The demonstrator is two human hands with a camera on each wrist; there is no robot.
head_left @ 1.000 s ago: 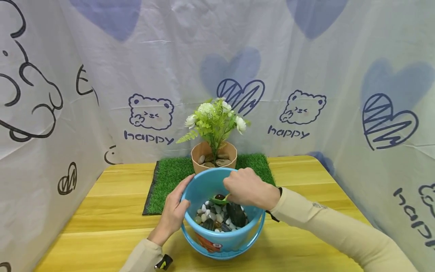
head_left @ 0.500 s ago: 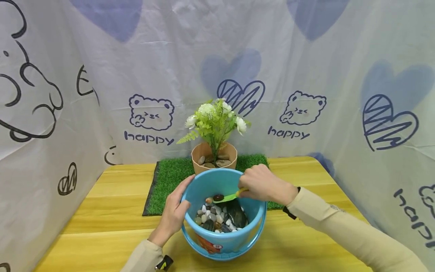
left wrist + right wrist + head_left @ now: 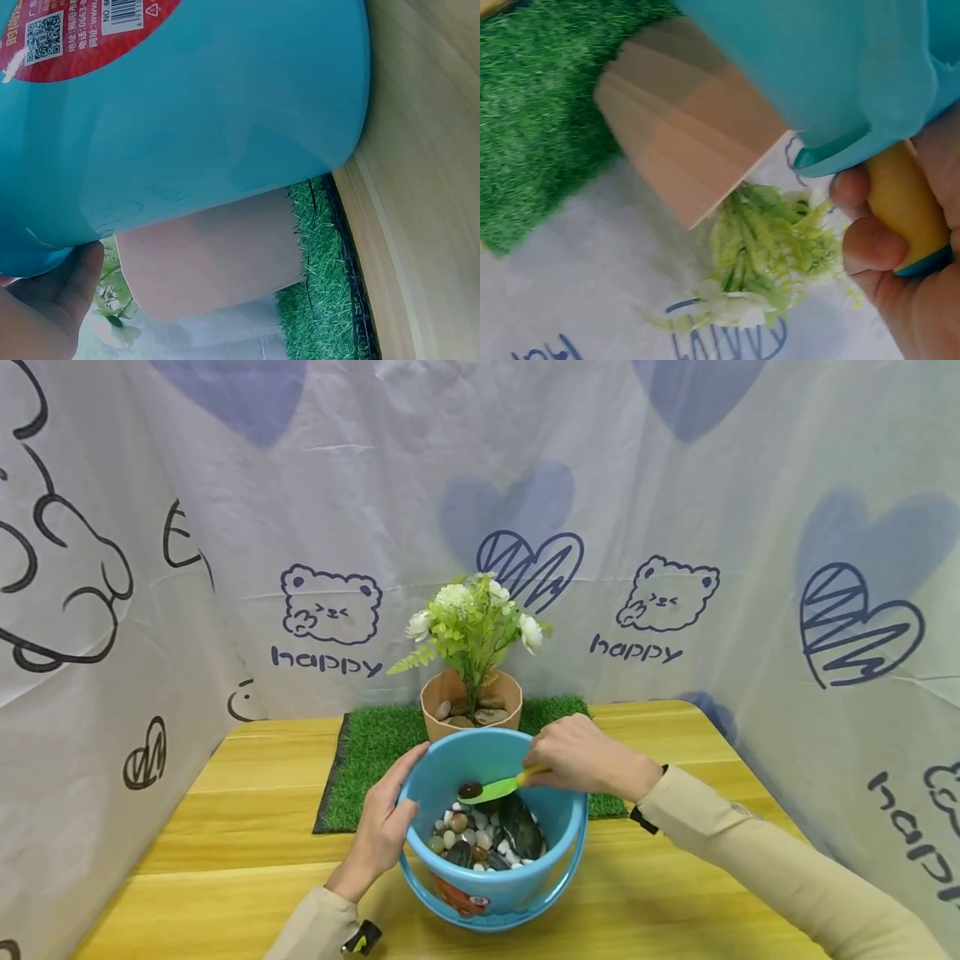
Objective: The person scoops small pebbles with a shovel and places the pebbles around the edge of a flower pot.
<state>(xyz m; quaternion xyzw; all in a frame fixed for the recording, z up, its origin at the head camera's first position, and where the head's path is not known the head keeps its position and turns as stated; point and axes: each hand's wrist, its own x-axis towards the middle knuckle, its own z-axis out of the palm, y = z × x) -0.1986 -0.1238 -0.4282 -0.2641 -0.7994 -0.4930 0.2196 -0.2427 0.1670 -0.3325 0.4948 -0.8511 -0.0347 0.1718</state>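
A blue bucket [image 3: 491, 881] stands on the table, pebbles [image 3: 468, 837] of mixed colours and a large black stone [image 3: 520, 827] inside. My left hand [image 3: 386, 818] holds its rim on the left side, the thumb towards me. In the left wrist view, fingers [image 3: 79, 281] reach behind the rim. My right hand [image 3: 581, 756] grips the yellow handle [image 3: 534, 773] of a toy shovel with a green blade [image 3: 498, 790]. The blade is over the pebbles within the bucket, and a dark brown stone [image 3: 470, 790] lies at its tip. In the right wrist view, curled fingers wrap the handle [image 3: 907, 206].
Behind the bucket, a tan flowerpot [image 3: 472, 700] with white flowers [image 3: 453, 602] and stones stands on an artificial grass mat [image 3: 360, 777]. The wooden table [image 3: 225, 818] is enclosed by a printed white curtain [image 3: 420, 518] at the back and sides.
My right hand has moved right and slightly up, exposing more of the shovel. The dark stone has shifted left with the blade. A tan stone beside the blade now lies among the pebbles.
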